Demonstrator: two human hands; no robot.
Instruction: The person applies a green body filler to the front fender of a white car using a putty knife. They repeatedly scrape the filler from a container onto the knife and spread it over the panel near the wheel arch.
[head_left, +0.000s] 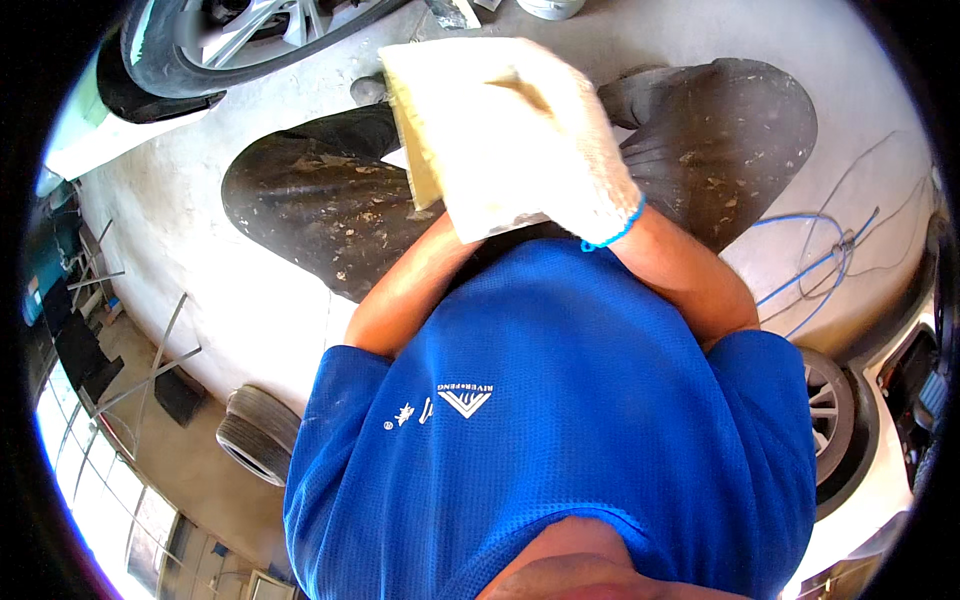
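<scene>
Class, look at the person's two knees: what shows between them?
In the head view, the pale flat piece and the gloved right hand show between the left knee and the right knee.

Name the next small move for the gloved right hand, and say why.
Probably tilt the pale sheet slightly aside with the gloved right hand: the glove lies against it, while the left forearm disappears behind it, so the left hand is hidden and its hold can't be checked.

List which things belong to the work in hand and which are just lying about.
In use:
- pale, flat, yellow-edged sheet
- white knitted glove with blue cuff, on the right hand

Just lying about:
- black round rubber tyre
- looped blue hose or cable
</scene>
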